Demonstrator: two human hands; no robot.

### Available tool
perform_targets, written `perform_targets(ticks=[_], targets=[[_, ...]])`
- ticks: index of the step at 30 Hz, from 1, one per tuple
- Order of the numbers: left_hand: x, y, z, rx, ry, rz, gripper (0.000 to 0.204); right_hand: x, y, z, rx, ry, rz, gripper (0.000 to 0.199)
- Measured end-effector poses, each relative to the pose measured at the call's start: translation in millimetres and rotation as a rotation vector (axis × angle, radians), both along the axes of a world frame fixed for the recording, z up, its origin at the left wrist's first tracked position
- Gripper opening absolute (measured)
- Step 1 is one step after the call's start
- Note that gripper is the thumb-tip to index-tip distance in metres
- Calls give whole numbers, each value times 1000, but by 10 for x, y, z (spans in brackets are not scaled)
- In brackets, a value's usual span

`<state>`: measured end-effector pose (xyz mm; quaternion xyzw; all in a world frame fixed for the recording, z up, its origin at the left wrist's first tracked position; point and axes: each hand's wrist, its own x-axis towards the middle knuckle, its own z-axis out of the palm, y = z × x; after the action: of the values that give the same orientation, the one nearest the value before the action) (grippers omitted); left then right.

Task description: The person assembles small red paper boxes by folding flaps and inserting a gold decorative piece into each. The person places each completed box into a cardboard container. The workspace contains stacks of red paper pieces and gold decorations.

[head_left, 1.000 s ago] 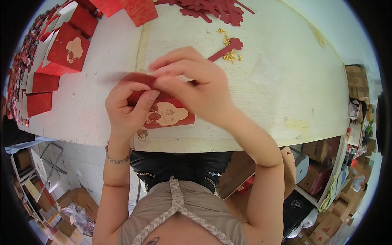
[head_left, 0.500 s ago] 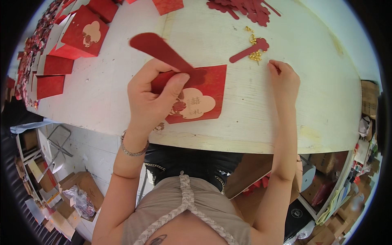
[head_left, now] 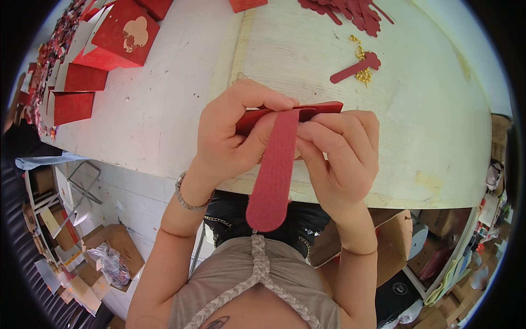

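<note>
My left hand (head_left: 227,137) is closed on a folded red gift box (head_left: 327,106), now seen nearly edge-on. It also pins a dark red paper strap (head_left: 272,175) to the box. The strap's rounded end hangs toward me, over the table's front edge. Against the box's right part, beside the strap, my right hand (head_left: 345,153) has its fingers bent and pressed together. Whatever sits between those fingertips is hidden. Beyond the hands, another dark red strap (head_left: 355,68) with a scalloped end lies across a small heap of gold metal fasteners (head_left: 362,75).
Several red boxes (head_left: 123,38) stand open at the far left of the white table (head_left: 164,104). A pile of dark red straps (head_left: 356,13) lies at the far right. Below the table are a cardboard carton (head_left: 394,241) and, on the left, a folding stool (head_left: 85,186).
My right hand has come left from beside the gold fasteners to the box. The box has tilted from showing its printed face to edge-on, and the strap's free end has swung down toward me.
</note>
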<state>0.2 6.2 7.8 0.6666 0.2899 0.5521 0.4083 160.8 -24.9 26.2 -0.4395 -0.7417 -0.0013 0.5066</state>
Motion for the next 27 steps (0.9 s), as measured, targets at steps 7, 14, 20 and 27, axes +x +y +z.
perform_targets(ticks=[7,14,20,27], targets=[[-43,-9,-53,100,66,37,17,-20,-100,68,-77,-30,-12,22],[-44,-17,-61,197,77,63,19,-23,-98,100,-108,-15,30,23],[-52,1,-99,257,59,39,22,-7,-131,104,-147,-30,30,24],[-125,6,-107,271,59,7,17,-64,-181,76,-124,-41,-76,24]])
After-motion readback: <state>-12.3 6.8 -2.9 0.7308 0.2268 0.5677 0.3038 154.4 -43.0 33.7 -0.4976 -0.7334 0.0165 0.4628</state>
